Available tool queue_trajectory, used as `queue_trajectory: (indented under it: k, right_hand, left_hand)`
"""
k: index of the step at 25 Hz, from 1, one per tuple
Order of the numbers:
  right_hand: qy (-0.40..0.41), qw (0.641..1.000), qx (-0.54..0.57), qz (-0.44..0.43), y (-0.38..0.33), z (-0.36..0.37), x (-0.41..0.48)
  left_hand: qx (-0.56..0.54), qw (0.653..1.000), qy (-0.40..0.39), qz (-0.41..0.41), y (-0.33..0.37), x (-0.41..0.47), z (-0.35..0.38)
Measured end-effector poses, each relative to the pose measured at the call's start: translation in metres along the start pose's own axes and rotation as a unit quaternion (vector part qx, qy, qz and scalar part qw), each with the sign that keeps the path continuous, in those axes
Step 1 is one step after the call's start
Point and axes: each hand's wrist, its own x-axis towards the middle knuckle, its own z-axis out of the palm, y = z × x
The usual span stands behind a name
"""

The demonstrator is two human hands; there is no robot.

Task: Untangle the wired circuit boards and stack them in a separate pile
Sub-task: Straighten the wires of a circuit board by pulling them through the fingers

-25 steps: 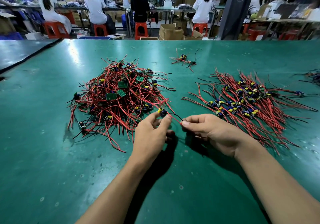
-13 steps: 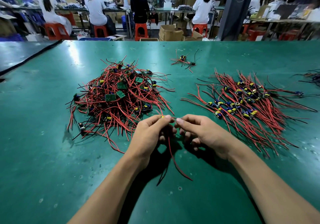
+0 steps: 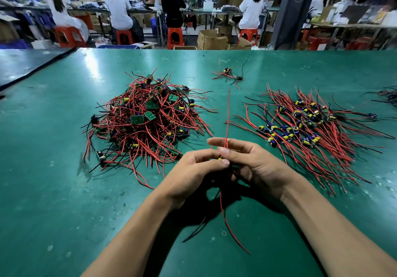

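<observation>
One wired board [image 3: 220, 159] pinched between left hand [image 3: 191, 171] and right hand [image 3: 255, 165]; wires [image 3: 227, 115] run near-far; sorted pile [image 3: 311, 130] toward bench [image 3: 369, 201] right edge, right hand nearer.

Green worktable [image 3: 55, 191] — red stools [image 3: 175, 37], cardboard boxes [image 3: 211, 39] behind.

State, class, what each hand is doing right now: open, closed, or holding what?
Left hand: pinching the wired circuit board.
Right hand: pinching that board's red wire.
</observation>
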Motion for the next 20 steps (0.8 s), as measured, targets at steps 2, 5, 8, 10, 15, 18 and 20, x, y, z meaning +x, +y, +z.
queue_trajectory:
  k: [2, 5, 8, 10, 15, 18, 20]
  right_hand:
    - [0.007, 1.0, 0.012, -0.006, -0.001, 0.001, -0.001]
    - [0.046, 0.999, 0.01, -0.018, 0.0, 0.002, 0.0]
    - [0.071, 0.996, 0.051, -0.03, 0.003, 0.004, 0.003]
    - [0.078, 0.992, 0.097, -0.036, 0.005, 0.007, 0.005]
    - [0.105, 0.992, 0.06, -0.035, 0.008, 0.013, 0.005]
    - [0.077, 0.996, 0.036, -0.012, 0.006, 0.013, 0.001]
    - [0.049, 0.999, -0.006, 0.007, 0.004, 0.011, -0.001]
  left_hand:
    - [-0.001, 1.0, 0.001, -0.001, 0.0, 0.0, -0.001]
    - [0.012, 1.0, 0.011, -0.005, 0.0, 0.001, -0.001]
    - [0.003, 1.0, 0.01, 0.0, 0.0, 0.002, 0.0]
    - [0.011, 1.0, 0.015, 0.002, 0.0, 0.002, 0.002]
    - [0.048, 0.997, 0.066, 0.014, -0.003, 0.005, 0.002]
    - [0.036, 0.996, 0.079, 0.015, -0.004, 0.004, 0.002]
    - [0.019, 0.996, 0.085, 0.005, -0.005, 0.004, 0.002]
